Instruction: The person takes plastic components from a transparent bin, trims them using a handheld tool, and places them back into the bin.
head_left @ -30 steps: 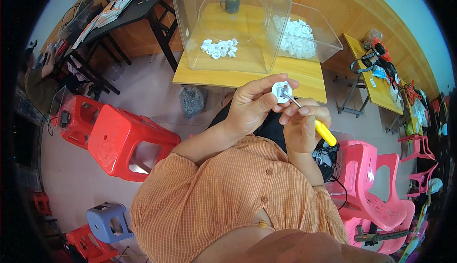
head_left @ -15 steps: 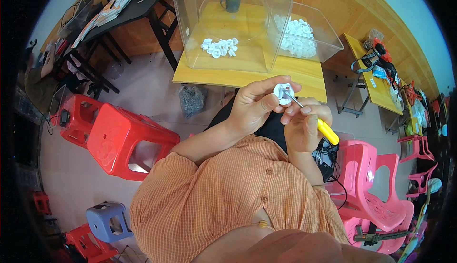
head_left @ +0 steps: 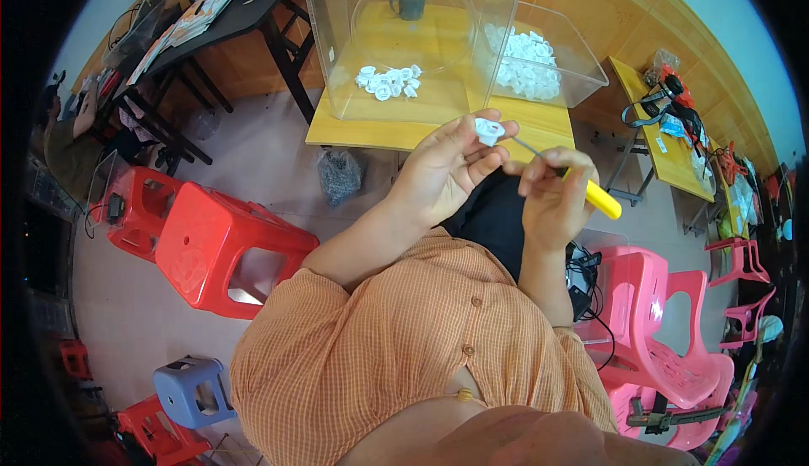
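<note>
My left hand (head_left: 440, 167) pinches a small white plastic part (head_left: 488, 132) between thumb and fingertips, held up in front of the table's near edge. In my right hand (head_left: 554, 200) is a screwdriver (head_left: 603, 201) with a yellow handle and a thin metal shaft. Its shaft points up and left at the white part, and the tip lies close to the part's right side; whether they touch I cannot tell. Beyond my hands, a small group of white plastic parts (head_left: 388, 84) shows through a clear plastic bin (head_left: 337, 108) on the yellow table (head_left: 531, 136).
A second clear bin (head_left: 583, 87) at the back right holds a heap of white parts (head_left: 528, 74). Behind the first bin's wall is a dark mug (head_left: 409, 4). Red stools (head_left: 202, 247) stand left, pink chairs (head_left: 666, 331) right. A person (head_left: 72, 141) is at the far left.
The screwdriver has drawn back to the right, away from the white part's face. My left hand has raised and tilted the part, so its side now shows.
</note>
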The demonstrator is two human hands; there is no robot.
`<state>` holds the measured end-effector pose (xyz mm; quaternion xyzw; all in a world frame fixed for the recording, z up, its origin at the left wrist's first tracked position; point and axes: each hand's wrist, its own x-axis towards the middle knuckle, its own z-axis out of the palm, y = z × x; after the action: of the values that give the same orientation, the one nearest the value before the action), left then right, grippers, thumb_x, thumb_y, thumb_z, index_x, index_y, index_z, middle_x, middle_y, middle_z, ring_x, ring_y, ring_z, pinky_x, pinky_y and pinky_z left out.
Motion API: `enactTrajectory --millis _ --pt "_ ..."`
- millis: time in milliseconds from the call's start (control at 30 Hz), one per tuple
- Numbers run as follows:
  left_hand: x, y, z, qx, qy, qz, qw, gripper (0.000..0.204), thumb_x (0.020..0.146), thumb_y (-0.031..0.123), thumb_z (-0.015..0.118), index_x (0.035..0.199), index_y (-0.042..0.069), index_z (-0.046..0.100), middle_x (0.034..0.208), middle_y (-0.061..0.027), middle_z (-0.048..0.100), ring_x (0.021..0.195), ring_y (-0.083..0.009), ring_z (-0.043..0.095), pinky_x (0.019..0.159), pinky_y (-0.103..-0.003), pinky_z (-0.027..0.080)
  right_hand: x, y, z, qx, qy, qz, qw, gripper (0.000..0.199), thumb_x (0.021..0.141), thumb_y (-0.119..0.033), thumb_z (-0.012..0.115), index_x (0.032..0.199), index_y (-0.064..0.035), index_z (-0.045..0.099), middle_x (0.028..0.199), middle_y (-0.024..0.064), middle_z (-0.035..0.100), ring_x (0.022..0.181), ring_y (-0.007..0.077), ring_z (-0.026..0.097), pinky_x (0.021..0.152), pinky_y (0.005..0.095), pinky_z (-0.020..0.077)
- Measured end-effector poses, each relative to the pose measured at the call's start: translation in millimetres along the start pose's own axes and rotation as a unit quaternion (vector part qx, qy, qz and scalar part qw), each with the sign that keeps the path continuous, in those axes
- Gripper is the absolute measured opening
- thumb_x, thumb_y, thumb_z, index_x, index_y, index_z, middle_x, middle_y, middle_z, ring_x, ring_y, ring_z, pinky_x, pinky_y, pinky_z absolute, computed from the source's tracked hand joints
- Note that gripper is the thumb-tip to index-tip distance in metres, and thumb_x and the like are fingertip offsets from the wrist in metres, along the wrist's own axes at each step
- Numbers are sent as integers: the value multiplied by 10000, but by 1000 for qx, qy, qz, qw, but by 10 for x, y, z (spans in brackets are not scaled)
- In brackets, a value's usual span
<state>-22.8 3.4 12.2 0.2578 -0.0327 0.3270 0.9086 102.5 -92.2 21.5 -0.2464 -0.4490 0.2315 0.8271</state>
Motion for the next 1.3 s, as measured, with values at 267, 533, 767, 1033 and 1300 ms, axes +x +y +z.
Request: enactTrajectory --millis 267,533,767,1033,1300 --pt "68 37 -123 -37 54 -81 995 431 961 397 461 1210 47 504 1213 -131 580 998 -201 614 864 -348 517 205 103 -72 -339 -33 -89 936 69 865 -25 595 900 20 632 823 71 538 794 177 541 708 273 442" --pt "51 -38 -57 -3 64 -77 995 411 947 432 480 1143 77 540 1101 -84 635 1052 -188 592 971 -369 415 152 186 74 -462 -74 -81 880 343 686 -3 735 1019 -33 659 808 58 561 722 165 542 640 269 447" --pt "61 -69 -130 -42 52 -79 995 376 951 386 501 1095 42 549 979 -81 642 946 -176 622 896 -322 475 147 240 53 -478 -94 -154 860 364 641 -50 794 980 -45 662 788 51 582 699 172 566 616 275 464" --pt "60 -68 -130 -39 28 -71 996 344 961 340 495 1091 26 551 973 -100 632 905 -171 624 862 -319 494 147 255 26 -481 -96 -187 851 393 625 -66 804 992 -63 664 781 55 583 705 186 566 621 280 470" --pt "7 8 25 114 -4 112 987 303 924 127 566 1206 21 528 1219 -201 561 937 -199 621 873 -306 507 135 -8 -138 -357 -19 -107 928 251 925 -225 525 911 7 620 891 111 556 767 195 534 692 277 430"
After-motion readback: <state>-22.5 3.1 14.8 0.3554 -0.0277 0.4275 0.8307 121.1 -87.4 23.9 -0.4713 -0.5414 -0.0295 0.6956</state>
